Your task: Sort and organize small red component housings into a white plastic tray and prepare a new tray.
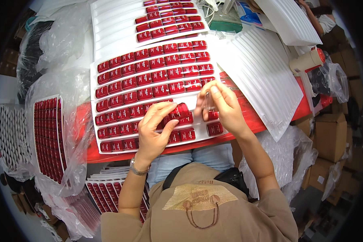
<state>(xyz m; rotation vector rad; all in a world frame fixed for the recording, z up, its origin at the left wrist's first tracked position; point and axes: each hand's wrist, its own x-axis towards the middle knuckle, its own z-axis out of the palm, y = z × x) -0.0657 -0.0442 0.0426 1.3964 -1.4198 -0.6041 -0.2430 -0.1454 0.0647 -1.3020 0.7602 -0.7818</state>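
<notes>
A white ridged tray (149, 105) lies on the red-covered table before me, holding rows of small glossy red rectangular containers (141, 66) with pale print. Over its nearer rows, my left hand (154, 126) is closed, thumb and fingers gripping one red container (180, 111). Just right of it, my right hand (225, 105) is raised with its fingers curled together. Something see-through seems to be at those fingertips, but blur keeps me from telling what. Below the right fingers, a single red container (214, 129) sits at the tray's near right corner.
Another part-filled white tray (113, 24) adjoins at the far side. An empty ridged sheet (262, 76) leans over the table's right, near a cream and red bottle (308, 60). Plastic-wrapped trays (48, 137) stand left; cardboard boxes (330, 135) are stacked right. Another person's arm (313, 18) shows far right.
</notes>
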